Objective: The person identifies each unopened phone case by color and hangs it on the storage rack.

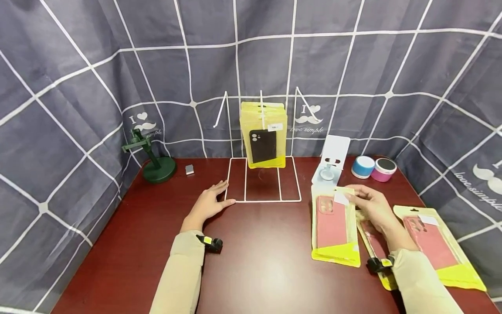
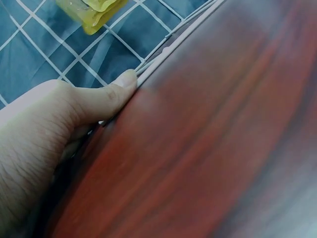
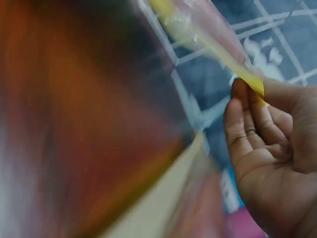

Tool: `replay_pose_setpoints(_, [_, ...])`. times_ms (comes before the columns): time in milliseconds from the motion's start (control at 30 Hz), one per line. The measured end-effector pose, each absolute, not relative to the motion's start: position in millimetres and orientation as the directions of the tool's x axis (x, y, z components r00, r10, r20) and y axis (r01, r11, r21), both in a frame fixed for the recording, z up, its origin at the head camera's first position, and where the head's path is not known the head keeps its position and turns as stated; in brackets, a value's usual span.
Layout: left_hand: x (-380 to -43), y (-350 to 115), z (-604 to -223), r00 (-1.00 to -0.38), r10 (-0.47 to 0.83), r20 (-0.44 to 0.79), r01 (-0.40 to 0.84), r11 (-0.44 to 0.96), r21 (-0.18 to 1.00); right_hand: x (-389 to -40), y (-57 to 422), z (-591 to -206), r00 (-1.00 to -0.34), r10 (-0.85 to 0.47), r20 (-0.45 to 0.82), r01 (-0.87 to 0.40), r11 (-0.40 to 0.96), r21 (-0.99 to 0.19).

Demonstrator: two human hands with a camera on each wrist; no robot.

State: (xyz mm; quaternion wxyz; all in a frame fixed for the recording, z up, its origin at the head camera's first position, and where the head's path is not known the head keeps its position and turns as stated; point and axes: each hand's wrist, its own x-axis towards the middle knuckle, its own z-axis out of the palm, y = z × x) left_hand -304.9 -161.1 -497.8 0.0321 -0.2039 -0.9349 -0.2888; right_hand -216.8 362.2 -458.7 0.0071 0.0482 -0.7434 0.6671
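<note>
Fingers (image 3: pixel 237 124) of right hand (image 1: pixel 372 211) pinch pouch (image 1: pixel 337 254) with pink case (image 1: pixel 331 226) inside; left hand (image 1: pixel 207 203), thumb (image 2: pixel 106 99) and fingers apart, touches rack (image 1: pixel 270 201).

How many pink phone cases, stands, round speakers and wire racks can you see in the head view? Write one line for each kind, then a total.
Pink phone cases: 3
Stands: 2
Round speakers: 2
Wire racks: 1
Total: 8

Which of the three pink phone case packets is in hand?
The leftmost packet: the right hand pinches it near its top. The middle packet and the rightmost packet aren't in its grip.
</note>
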Motion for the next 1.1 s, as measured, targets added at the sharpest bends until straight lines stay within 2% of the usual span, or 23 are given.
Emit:
replay_pose_setpoints(133, [-308, -159, -497, -0.919, 0.345, 0.192, 0.394, 0.757, 0.522, -218, 341, -431, -0.994, -0.037, 0.102, -0.092, -0.197, -0.976])
replay_pose_setpoints(200, [-306, -159, -498, -0.922, 0.339, 0.188, 0.386, 0.761, 0.522, -214, 327, -414, -0.992, -0.042, 0.121, -0.105, -0.265, -0.958])
replay_pose_setpoints(367, [-300, -161, -500, -0.922, 0.337, 0.190, 0.386, 0.762, 0.521, -209, 295, -361, -0.953, -0.036, 0.302, -0.281, -0.279, -0.919])
replay_pose_setpoints(533, [-298, -160, -499, -0.918, 0.343, 0.199, 0.396, 0.766, 0.507, -218, 274, -307, -0.873, 0.116, 0.474, -0.487, -0.277, -0.828])
replay_pose_setpoints(633, [-298, -160, -497, -0.922, 0.331, 0.200, 0.387, 0.774, 0.502, -226, 265, -286, -0.849, 0.214, 0.482, -0.526, -0.272, -0.806])
replay_pose_setpoints(833, [-298, -161, -500, -0.932, 0.321, 0.170, 0.362, 0.786, 0.500, -242, 251, -273, -0.855, 0.270, 0.444, -0.513, -0.304, -0.803])
replay_pose_setpoints(1100, [-301, -159, -500, -0.924, 0.330, 0.193, 0.382, 0.775, 0.504, -254, 250, -273, -0.848, 0.342, 0.405, -0.487, -0.201, -0.850])
